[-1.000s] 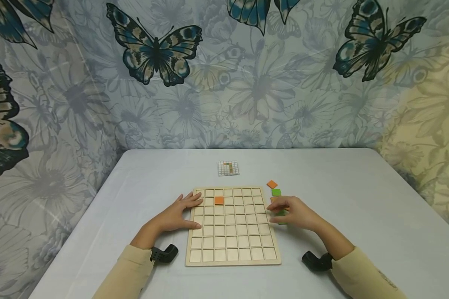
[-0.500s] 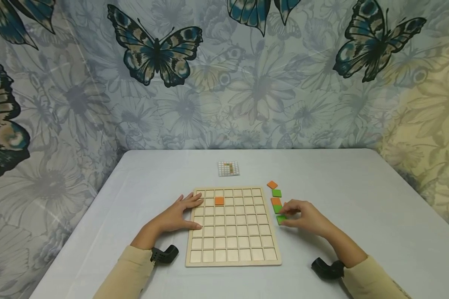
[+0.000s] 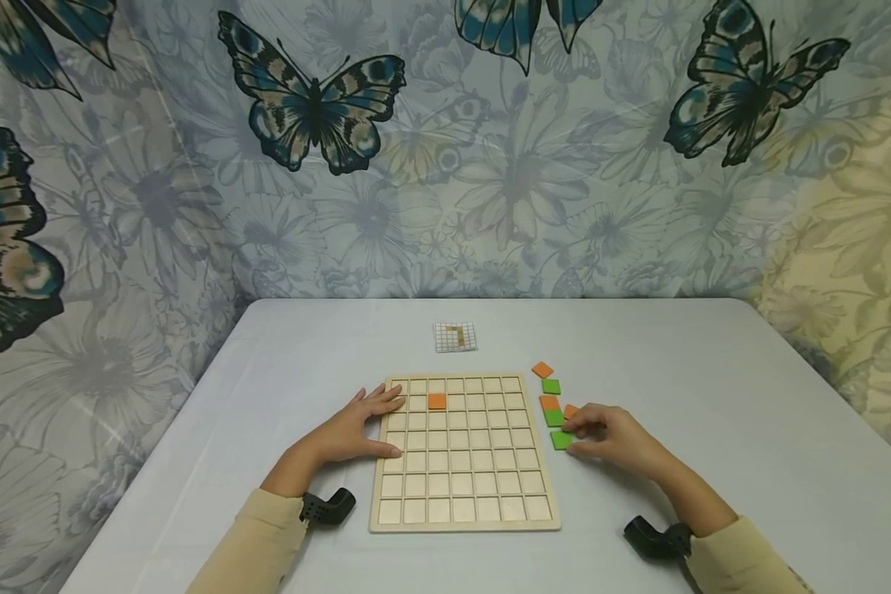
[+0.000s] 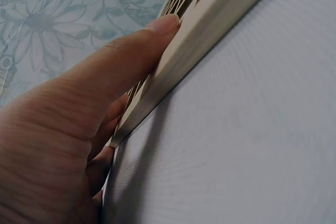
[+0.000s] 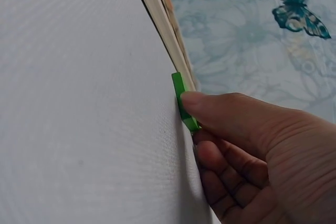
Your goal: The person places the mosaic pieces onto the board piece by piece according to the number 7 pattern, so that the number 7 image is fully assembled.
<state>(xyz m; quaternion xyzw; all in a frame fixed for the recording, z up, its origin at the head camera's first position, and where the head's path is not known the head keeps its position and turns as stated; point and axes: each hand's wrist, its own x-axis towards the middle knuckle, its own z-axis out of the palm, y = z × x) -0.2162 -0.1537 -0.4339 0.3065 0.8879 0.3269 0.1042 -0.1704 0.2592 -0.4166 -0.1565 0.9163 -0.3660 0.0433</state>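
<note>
Green tile (image 3: 562, 440) now pinched by right hand (image 3: 615, 437), orange uncovered.

Soft, even, dim-cool light; a warm yellowish cast at right of the head view. Wide-angle bending at edges; wrist views blur close up, with soft shadows.

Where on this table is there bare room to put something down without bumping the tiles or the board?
Bare table lies right of the loose tiles, left of the left hand, and along the far edge on either side of the pattern card. It is crowded between the grid board and the right hand, which touches a green tile.
</note>
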